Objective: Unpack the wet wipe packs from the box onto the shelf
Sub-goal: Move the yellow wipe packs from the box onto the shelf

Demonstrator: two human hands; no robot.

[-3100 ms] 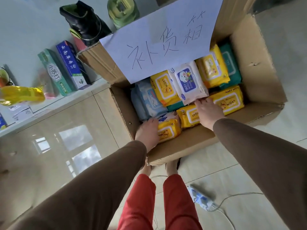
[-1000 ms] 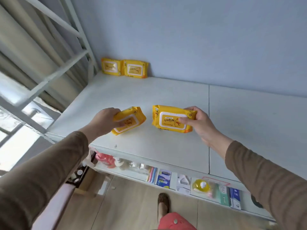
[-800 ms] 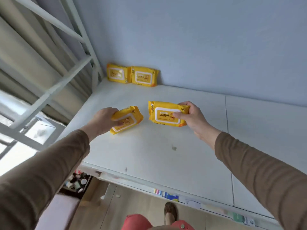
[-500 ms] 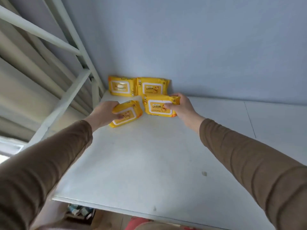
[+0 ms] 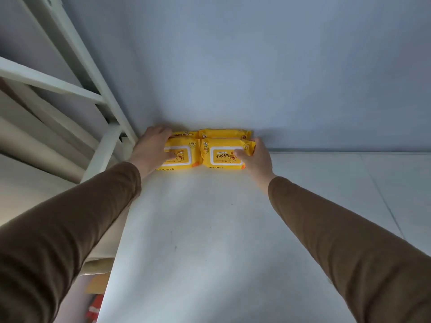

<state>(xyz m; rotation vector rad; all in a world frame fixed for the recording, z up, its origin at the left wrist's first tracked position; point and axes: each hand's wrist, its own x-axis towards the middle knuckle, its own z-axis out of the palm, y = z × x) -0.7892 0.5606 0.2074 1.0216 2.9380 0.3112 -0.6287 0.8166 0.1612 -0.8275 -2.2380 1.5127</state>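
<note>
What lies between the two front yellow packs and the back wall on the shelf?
In the head view, two more yellow wipe packs lie behind the front packs, against the wall. No bare shelf shows between them.

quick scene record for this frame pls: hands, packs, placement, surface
left hand: grips the front left pack
right hand: grips the front right pack
back packs: back left pack and back right pack stand against the wall
placement: front packs side by side, directly in front of the back ones
surface: white shelf, corner by the frame
</note>
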